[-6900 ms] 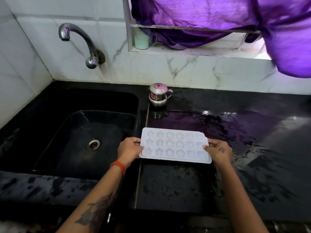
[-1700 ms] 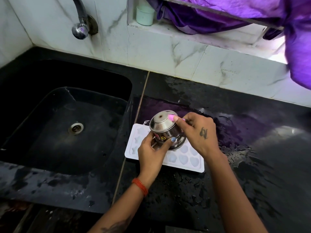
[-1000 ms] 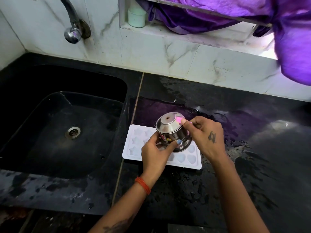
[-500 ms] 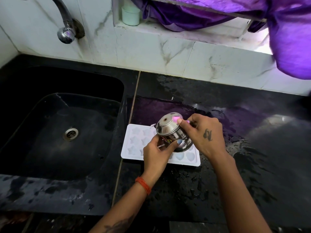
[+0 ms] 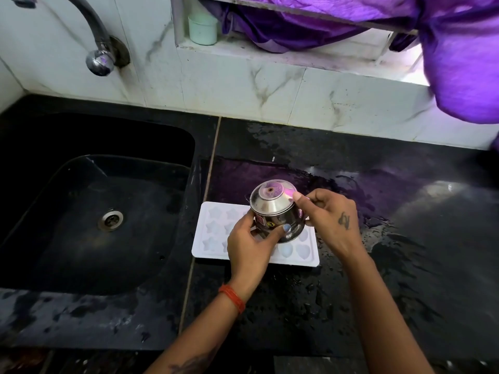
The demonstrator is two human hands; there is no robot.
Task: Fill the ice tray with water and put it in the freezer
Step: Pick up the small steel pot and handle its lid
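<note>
A white ice tray [image 5: 213,233] with star and heart moulds lies flat on the wet black counter, just right of the sink. Over its middle I hold a small lidded steel pot [image 5: 274,209]. My left hand [image 5: 251,244] grips the pot's body from the near side. My right hand [image 5: 330,220] holds it at the right, with the thumb on the lid's edge. The pot and my hands hide the tray's central moulds. I cannot tell whether water lies in the moulds.
A black sink [image 5: 89,211] with a round drain [image 5: 111,220] lies to the left under a wall tap [image 5: 100,54]. A pale cup [image 5: 203,28] stands on the window ledge, and purple cloth [image 5: 459,58] hangs at the upper right. The counter [image 5: 405,238] is wet.
Earlier both hands held the tray and the pot stood at the back. Since then the pot has come over the tray in both hands; over the last second it has barely moved.
</note>
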